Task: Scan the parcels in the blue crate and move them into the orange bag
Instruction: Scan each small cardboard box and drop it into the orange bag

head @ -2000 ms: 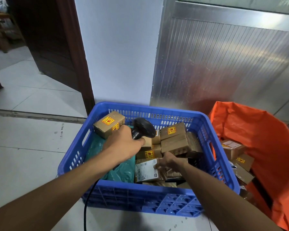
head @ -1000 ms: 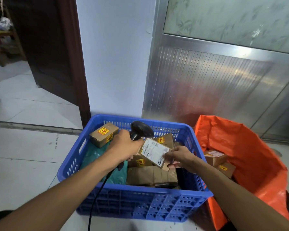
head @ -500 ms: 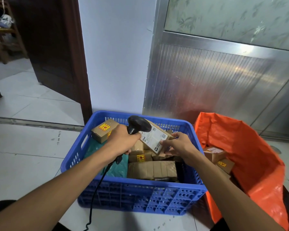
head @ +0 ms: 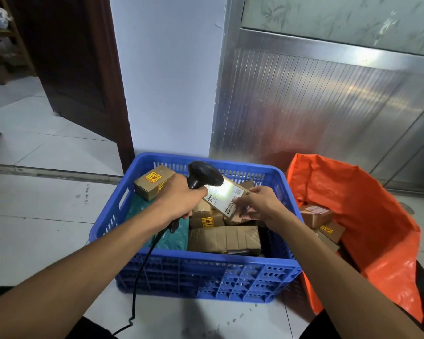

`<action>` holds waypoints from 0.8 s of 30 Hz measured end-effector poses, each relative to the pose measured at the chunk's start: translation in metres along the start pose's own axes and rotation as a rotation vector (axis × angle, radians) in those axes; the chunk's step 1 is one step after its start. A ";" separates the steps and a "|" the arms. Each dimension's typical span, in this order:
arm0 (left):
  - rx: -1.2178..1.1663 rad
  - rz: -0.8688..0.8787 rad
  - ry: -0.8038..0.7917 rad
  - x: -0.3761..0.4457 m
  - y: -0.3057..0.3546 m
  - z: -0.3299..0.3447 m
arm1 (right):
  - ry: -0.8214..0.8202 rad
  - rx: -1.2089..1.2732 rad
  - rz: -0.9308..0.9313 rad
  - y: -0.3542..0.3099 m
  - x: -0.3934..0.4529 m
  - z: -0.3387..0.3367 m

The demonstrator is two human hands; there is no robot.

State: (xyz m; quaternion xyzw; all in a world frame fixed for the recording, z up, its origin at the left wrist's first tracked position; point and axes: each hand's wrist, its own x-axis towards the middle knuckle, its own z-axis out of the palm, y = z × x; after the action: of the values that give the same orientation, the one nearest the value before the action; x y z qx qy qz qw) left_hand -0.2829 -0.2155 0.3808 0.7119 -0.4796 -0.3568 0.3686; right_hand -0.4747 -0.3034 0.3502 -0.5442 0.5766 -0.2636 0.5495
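**Scanner on parcel label over the crate**

Floor [head: 34,228] is pale tile with dark specks, a grey threshold strip running behind the left hand. Beyond the hands: white wall [head: 167,77], dark brown door [head: 83,69] left of it, ribbed metal panel [head: 316,113] right of it with frosted leaf-pattern glass above.

Blue crate [head: 206,272] sits on the floor under both hands. Orange bag [head: 367,204] stands open just right of the right hand, touching the crate's right side, a few brown boxes inside it.

Left hand [head: 179,199] grips a black scanner [head: 203,173], cord [head: 142,265] trailing down toward the person. Right hand [head: 260,204] pinches a parcel [head: 227,196] by its right edge, white label tilted up toward the scanner head, bright glare on the label. Parcel is held above the crate, between the two hands.

Under the hands in the crate: brown boxes with yellow stickers, one box [head: 152,182] just left of the left hand, a taped brown parcel [head: 223,239] nearer the person, a green bag [head: 174,238] below the left wrist.

Versus half a second ago: same grips, parcel in much the same spot between the hands; the label now shows a bright lit patch that was not there. Two seconds ago the right hand was down among the boxes.
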 end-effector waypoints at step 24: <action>0.014 -0.018 -0.011 -0.005 0.002 0.000 | 0.045 -0.114 0.100 0.009 0.010 -0.004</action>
State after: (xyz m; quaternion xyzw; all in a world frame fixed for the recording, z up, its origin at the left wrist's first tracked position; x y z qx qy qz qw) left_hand -0.2847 -0.2117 0.3836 0.7167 -0.4778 -0.3605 0.3579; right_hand -0.4793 -0.3115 0.3390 -0.5391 0.6292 -0.2145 0.5171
